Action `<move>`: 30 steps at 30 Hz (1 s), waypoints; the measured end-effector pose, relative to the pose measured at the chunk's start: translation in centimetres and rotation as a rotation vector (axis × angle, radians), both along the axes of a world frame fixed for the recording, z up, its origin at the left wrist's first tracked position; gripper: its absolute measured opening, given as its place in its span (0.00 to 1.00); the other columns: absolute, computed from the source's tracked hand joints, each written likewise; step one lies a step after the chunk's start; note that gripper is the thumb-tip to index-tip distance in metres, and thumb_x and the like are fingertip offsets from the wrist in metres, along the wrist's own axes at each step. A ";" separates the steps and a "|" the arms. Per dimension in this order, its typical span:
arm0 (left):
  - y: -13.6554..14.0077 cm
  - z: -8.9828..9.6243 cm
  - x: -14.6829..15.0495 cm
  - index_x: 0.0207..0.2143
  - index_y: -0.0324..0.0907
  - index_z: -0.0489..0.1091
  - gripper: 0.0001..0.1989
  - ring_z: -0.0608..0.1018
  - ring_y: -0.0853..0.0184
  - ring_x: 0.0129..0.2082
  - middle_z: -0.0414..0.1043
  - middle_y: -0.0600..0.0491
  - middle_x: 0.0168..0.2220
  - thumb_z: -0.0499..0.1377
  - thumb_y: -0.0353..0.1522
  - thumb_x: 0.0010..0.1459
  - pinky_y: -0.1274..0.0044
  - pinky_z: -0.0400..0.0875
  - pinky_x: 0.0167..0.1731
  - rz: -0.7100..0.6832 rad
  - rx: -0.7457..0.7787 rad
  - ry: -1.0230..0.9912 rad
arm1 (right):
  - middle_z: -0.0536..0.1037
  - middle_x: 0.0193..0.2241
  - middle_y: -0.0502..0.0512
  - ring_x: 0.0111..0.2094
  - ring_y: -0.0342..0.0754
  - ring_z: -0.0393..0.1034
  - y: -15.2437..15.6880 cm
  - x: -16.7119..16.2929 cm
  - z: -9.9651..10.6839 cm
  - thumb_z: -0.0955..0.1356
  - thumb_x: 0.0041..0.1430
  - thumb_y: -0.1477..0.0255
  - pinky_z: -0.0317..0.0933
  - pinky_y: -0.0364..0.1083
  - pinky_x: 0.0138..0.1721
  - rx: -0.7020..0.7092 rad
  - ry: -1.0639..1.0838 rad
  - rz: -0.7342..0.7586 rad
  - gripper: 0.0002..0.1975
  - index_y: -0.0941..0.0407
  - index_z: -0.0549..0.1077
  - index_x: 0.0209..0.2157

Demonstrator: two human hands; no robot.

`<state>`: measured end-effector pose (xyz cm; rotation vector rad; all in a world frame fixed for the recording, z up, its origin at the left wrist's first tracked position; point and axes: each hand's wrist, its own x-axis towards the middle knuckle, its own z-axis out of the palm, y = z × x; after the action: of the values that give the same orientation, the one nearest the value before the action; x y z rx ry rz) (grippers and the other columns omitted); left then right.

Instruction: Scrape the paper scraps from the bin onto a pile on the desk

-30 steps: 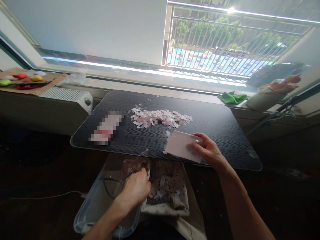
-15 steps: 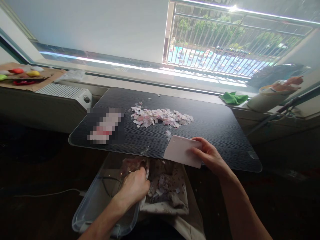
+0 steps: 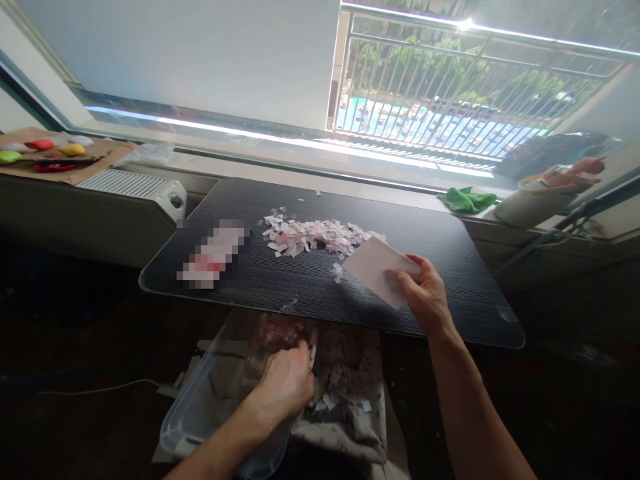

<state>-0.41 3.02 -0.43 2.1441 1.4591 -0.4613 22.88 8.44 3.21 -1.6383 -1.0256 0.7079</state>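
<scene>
My right hand (image 3: 425, 290) holds a flat white scraper (image 3: 377, 267), thumb on its near face, raised over the dark table (image 3: 440, 247). The scraper's far corner overlaps the right part of a heap of small pale paper pieces (image 3: 310, 235). A few pieces (image 3: 337, 272) lie apart in front of the heap. Below the table edge, my left hand (image 3: 290, 377) is closed at the rim between a clear plastic bin (image 3: 175, 420) and a speckled cloth (image 3: 363, 433); its fingertips are partly hidden. More paper pieces (image 3: 330, 400) rest on the cloth.
A blurred-out item (image 3: 213, 257) lies on the table's left. A radiator (image 3: 133, 187) stands by the window, with coloured objects on brown paper (image 3: 95, 163) beside it. A green cloth (image 3: 467, 200) and a white pot (image 3: 530, 200) are on the sill at right.
My right hand has lifted and tilted the scraper, moving it away from the table's front edge toward the heap. My left hand, the bin and the cloth have shifted right.
</scene>
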 end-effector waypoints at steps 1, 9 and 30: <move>0.0 0.0 0.0 0.38 0.36 0.61 0.14 0.74 0.58 0.35 0.72 0.43 0.32 0.46 0.29 0.47 0.71 0.65 0.34 0.004 -0.002 0.002 | 0.71 0.29 0.51 0.25 0.43 0.65 0.3 -0.3 0.0 0.66 0.43 0.64 0.61 0.41 0.24 -0.013 -0.005 0.023 0.23 0.56 0.64 0.43; 0.2 -0.4 -0.4 0.37 0.37 0.62 0.13 0.74 0.59 0.35 0.72 0.43 0.32 0.46 0.29 0.47 0.71 0.64 0.35 0.016 -0.006 -0.016 | 0.71 0.28 0.51 0.24 0.44 0.65 0.6 -0.5 0.1 0.65 0.44 0.64 0.61 0.42 0.23 -0.042 -0.117 -0.009 0.22 0.56 0.64 0.44; 0.3 -0.6 -0.4 0.39 0.36 0.61 0.15 0.74 0.59 0.36 0.72 0.44 0.32 0.47 0.30 0.48 0.72 0.65 0.35 0.002 0.017 -0.015 | 0.72 0.30 0.51 0.27 0.45 0.66 0.7 -1.1 -0.5 0.65 0.44 0.65 0.62 0.43 0.25 -0.037 0.004 0.040 0.21 0.55 0.65 0.43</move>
<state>-0.81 3.36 -1.00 2.1540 1.4618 -0.4321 21.74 9.14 2.68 -1.6510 -1.0507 0.7610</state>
